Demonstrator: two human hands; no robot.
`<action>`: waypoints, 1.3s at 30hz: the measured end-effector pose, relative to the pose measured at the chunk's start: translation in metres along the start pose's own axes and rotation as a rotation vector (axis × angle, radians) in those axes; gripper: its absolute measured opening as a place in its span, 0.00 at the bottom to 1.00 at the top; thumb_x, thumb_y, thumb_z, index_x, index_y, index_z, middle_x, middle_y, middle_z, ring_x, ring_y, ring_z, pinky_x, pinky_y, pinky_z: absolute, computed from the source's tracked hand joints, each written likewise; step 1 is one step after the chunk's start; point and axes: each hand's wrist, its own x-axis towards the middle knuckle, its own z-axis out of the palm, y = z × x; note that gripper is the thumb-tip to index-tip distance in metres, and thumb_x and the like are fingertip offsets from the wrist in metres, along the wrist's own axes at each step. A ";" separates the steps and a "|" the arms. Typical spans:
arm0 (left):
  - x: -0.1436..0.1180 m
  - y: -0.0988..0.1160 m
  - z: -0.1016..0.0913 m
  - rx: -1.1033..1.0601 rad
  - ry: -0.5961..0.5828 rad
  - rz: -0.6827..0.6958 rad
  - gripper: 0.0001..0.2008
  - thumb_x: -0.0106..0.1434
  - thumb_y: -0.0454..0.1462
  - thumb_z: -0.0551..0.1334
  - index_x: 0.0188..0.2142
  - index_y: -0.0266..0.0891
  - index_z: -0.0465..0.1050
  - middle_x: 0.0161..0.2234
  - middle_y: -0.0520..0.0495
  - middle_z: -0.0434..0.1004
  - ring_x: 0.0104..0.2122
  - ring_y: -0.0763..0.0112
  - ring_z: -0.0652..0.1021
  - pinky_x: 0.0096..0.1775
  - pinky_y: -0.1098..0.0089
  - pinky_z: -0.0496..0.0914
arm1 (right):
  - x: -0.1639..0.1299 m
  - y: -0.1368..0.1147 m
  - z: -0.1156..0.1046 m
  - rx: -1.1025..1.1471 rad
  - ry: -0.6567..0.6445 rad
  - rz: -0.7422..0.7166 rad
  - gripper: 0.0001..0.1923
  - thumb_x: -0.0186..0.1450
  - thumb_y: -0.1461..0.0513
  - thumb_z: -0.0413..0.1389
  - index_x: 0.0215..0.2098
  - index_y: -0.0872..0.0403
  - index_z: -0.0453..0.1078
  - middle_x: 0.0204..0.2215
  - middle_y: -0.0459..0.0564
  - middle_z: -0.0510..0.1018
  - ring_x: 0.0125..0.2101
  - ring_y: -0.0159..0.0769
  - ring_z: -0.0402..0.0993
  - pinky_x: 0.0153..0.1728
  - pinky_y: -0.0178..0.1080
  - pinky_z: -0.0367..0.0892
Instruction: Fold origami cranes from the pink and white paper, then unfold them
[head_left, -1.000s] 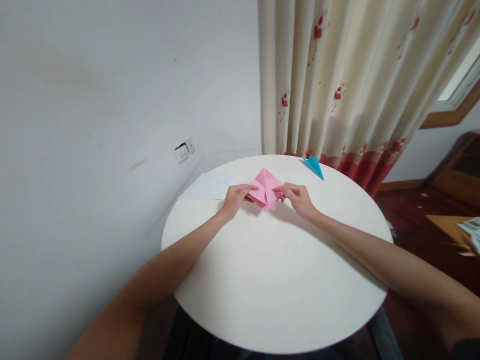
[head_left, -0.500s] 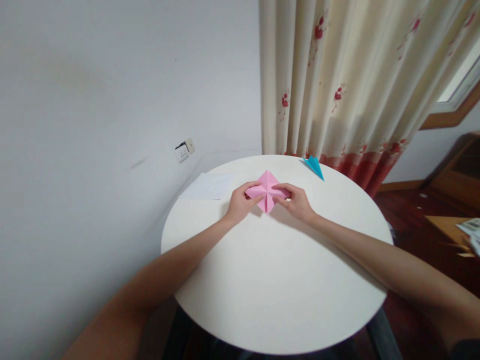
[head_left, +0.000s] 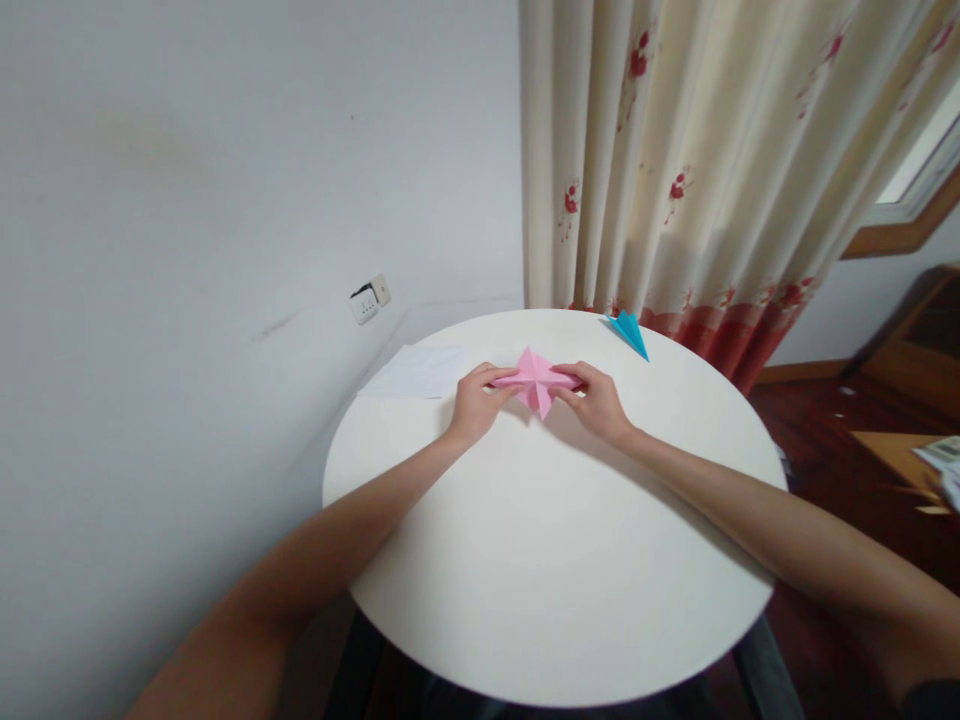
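Observation:
A piece of folded pink paper point(head_left: 536, 378) is held between my two hands above the far half of the round white table point(head_left: 555, 560). It has a star-like shape, with points sticking up and down at its middle. My left hand point(head_left: 478, 402) pinches its left corner between thumb and fingers. The right corner is pinched by my right hand point(head_left: 598, 402) in the same way. My fingers hide parts of both side corners.
A blue folded paper plane point(head_left: 628, 334) lies near the table's far right edge. White paper sheets point(head_left: 414, 372) lie at the far left. Behind the table hang a flowered curtain point(head_left: 675, 150) and a wall with a socket point(head_left: 364, 305).
The pink paper's side corners have been squeezed narrower, and its diamond outline has become more star-like. Both hands keep hold in nearly the same place.

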 end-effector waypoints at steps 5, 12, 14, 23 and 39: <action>0.001 -0.004 0.000 0.063 0.018 0.019 0.08 0.55 0.42 0.67 0.31 0.41 0.80 0.37 0.46 0.70 0.39 0.67 0.71 0.41 0.68 0.66 | 0.002 -0.005 -0.004 -0.019 0.053 -0.020 0.10 0.58 0.54 0.60 0.27 0.52 0.75 0.29 0.50 0.71 0.32 0.37 0.67 0.34 0.39 0.65; -0.002 0.003 0.003 -0.079 -0.411 -0.158 0.18 0.62 0.46 0.59 0.33 0.33 0.78 0.30 0.45 0.77 0.32 0.68 0.73 0.34 0.69 0.65 | 0.004 0.001 -0.001 0.289 -0.024 0.194 0.16 0.51 0.52 0.66 0.22 0.55 0.69 0.21 0.46 0.73 0.24 0.32 0.66 0.26 0.36 0.62; -0.004 0.006 0.004 -0.129 -0.441 -0.173 0.20 0.61 0.48 0.59 0.35 0.31 0.78 0.31 0.44 0.77 0.31 0.68 0.73 0.33 0.69 0.64 | 0.003 0.000 0.002 0.348 -0.037 0.214 0.17 0.49 0.53 0.67 0.22 0.56 0.69 0.20 0.46 0.73 0.23 0.32 0.66 0.25 0.35 0.61; -0.008 0.009 0.008 -0.180 -0.555 -0.286 0.22 0.55 0.51 0.64 0.27 0.30 0.76 0.20 0.51 0.67 0.20 0.78 0.63 0.22 0.74 0.51 | -0.006 -0.007 0.016 0.439 -0.119 0.296 0.17 0.49 0.53 0.66 0.20 0.56 0.69 0.19 0.45 0.72 0.22 0.30 0.64 0.25 0.35 0.59; -0.014 0.016 0.016 -0.107 -0.176 -0.277 0.18 0.55 0.47 0.65 0.29 0.31 0.80 0.25 0.46 0.78 0.23 0.72 0.71 0.25 0.74 0.60 | -0.002 0.006 0.015 0.434 -0.221 0.344 0.22 0.57 0.45 0.58 0.30 0.57 0.73 0.25 0.47 0.73 0.25 0.31 0.65 0.28 0.35 0.61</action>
